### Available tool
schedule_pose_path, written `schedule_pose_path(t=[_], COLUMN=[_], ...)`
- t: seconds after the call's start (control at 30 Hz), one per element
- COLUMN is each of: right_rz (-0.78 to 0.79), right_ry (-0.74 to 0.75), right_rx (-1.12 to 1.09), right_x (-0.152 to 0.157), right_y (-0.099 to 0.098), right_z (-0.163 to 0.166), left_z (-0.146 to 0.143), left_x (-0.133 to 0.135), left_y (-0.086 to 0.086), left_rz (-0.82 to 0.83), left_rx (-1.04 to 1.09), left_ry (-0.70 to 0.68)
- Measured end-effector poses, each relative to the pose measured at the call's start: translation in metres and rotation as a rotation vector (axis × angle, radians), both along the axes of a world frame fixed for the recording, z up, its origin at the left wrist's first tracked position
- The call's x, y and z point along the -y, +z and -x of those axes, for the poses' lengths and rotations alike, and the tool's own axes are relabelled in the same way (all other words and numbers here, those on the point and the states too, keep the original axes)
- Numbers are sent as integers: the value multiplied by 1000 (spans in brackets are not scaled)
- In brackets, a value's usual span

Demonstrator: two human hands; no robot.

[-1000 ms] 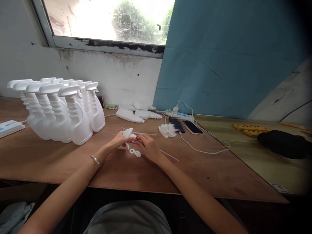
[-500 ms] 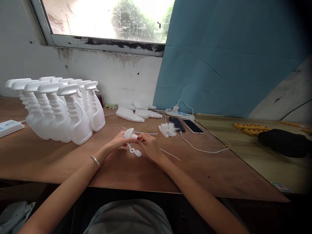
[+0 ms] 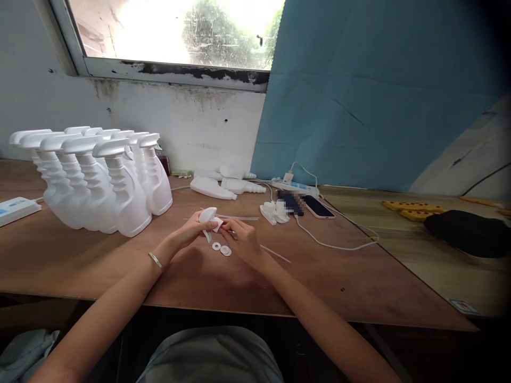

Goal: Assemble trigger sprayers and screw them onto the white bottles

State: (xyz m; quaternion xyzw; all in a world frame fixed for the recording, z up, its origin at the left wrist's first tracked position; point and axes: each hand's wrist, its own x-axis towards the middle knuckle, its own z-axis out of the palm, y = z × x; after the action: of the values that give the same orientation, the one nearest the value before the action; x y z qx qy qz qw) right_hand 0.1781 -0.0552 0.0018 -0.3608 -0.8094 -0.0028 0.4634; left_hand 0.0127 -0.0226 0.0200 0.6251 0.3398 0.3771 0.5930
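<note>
A white trigger spray head (image 3: 207,215) is held in my closed left hand (image 3: 191,230), its collar facing right. Close beside the collar, my right hand (image 3: 244,239) is closed in a pinch on a thin clear tube (image 3: 276,254), whose far end sticks out to the right below the wrist. The fingers hide the tube's near end, so I cannot tell whether it touches the spray head. On the table just below my hands lie a few small white washers (image 3: 225,250). Behind them, more clear tubes (image 3: 239,217) lie flat.
Assembled white spray bottles (image 3: 128,197) stand grouped at left. Bottles without heads (image 3: 213,188) lie near the wall. Loose white spray heads (image 3: 274,212), a phone (image 3: 318,207), a power strip (image 3: 297,188) and a white cable (image 3: 339,247) are to the right.
The spray head has tilted and shifted slightly left in my left hand, showing more of its collar. My right fingers have drawn a little apart from it, and the tube's far end has moved slightly left.
</note>
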Motion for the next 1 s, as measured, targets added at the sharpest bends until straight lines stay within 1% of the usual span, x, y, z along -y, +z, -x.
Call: schedule_pose_path(t=[0.13, 0.4, 0.53, 0.7, 0.87, 1.0], right_rz=[-20, -66, -27, 19, -22, -74], right_ry=[37, 124, 135, 179, 138, 90], right_rx=[66, 83, 89, 49, 35, 34], right_x=[0, 1, 1, 2, 1, 1], right_y=[3, 6, 5, 5, 4, 2], right_z=[-1, -6, -8, -9, -7, -5], left_z=[2, 3, 3, 3, 5, 6], left_x=[0, -2, -2, -1, -4, -5], left_y=[1, -4, -4, -4, -5, -3], left_rz=[-38, -40, -4, 14, -33, -13], left_rx=[22, 53, 40, 35, -15, -56], left_ry=[11, -65, -99, -94, -51, -47])
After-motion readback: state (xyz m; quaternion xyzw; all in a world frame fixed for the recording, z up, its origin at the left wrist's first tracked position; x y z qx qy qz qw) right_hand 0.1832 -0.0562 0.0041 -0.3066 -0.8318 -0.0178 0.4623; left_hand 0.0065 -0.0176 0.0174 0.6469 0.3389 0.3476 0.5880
